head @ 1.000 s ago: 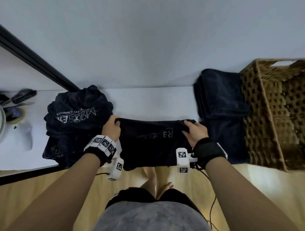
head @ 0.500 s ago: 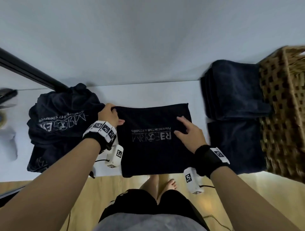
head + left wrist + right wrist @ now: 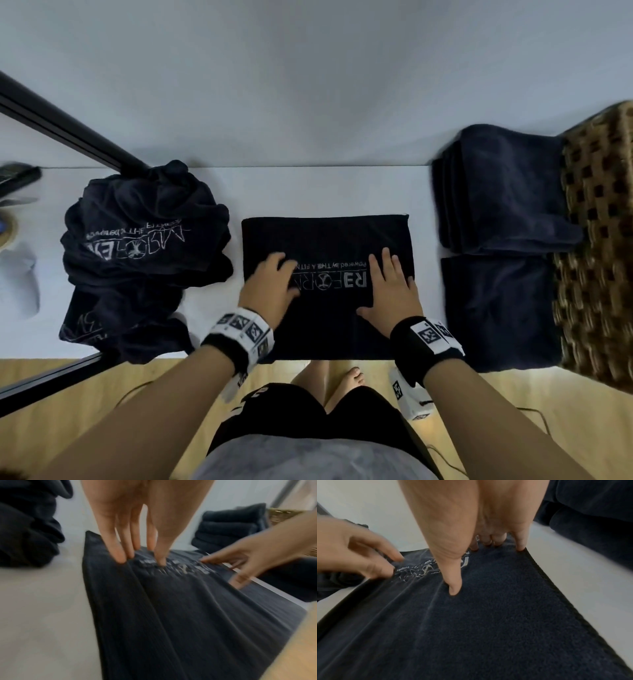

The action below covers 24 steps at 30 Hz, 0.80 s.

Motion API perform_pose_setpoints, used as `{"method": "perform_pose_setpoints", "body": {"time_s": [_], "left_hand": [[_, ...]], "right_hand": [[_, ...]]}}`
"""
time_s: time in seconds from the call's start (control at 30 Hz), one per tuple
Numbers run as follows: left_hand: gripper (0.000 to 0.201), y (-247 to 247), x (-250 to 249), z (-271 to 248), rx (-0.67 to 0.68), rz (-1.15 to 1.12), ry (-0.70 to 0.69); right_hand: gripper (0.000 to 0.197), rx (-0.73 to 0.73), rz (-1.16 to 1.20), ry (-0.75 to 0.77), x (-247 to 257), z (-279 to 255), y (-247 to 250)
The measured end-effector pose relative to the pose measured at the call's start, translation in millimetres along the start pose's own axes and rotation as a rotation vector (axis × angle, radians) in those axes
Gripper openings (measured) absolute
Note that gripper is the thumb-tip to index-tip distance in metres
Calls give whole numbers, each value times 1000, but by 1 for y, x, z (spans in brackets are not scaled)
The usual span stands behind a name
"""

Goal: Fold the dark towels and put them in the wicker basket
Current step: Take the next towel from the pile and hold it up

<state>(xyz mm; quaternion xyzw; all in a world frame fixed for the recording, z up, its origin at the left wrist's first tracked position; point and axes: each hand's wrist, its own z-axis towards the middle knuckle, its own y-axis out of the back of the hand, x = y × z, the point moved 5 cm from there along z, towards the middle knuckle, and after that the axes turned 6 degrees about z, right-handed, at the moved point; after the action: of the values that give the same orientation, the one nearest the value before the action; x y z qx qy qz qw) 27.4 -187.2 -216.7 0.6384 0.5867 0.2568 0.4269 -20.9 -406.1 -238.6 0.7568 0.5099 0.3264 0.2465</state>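
While both hands lie flat on the folded towel (image 3: 325,240), other dark cloth crowds the white tabletop (image 3: 308,188) on either side. To the left sits a crumpled heap of unfolded towels (image 3: 137,246) with pale lettering on it, close to the folded towel's left edge but apart from it. To the right a stack of folded towels (image 3: 503,192) stands at the back, with another folded one (image 3: 496,311) in front of it by the near edge; both lie against the wicker basket (image 3: 596,240), which is blurred at the right border. A dark bar (image 3: 68,126) runs slantwise along the wall at the far left, and some blurred small things lie beyond the heap.

The folded towel lies square at the middle of the tabletop, its near edge at the table's front, its printed lettering facing up between the hands. The left hand (image 3: 270,287) presses on the towel's left part, its fingers (image 3: 120,553) straight and close together, tips dimpling the cloth beside the print. The right hand (image 3: 394,291) presses on the right part, fingers (image 3: 521,543) straight and slightly spread, the little finger at the towel's right hem, the thumb (image 3: 453,582) stretched out flat on the cloth. Neither hand grasps anything.
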Motion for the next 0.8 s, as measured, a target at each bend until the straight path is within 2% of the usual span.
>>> {"method": "perform_pose_setpoints", "body": {"time_s": [0.07,0.1,0.17,0.4,0.63,0.73,0.8], "left_hand": [[97,-27,-3,-8,174,144,-31],[110,-33,-1,-8,219,168,-26],[121,-37,5,-1,253,163,-15],[125,-16,27,50,253,142,-55],[125,7,29,92,243,126,-31],[125,13,31,98,240,131,-32],[127,15,33,101,239,133,-29]], "right_hand": [[108,5,4,-7,0,0,1],[109,9,6,-11,0,1,2],[111,12,14,-19,1,3,3],[112,-16,72,-20,5,34,29],[113,-28,90,13,11,74,64],[105,-56,134,50,12,73,70],[93,-133,210,67,10,61,71]]}}
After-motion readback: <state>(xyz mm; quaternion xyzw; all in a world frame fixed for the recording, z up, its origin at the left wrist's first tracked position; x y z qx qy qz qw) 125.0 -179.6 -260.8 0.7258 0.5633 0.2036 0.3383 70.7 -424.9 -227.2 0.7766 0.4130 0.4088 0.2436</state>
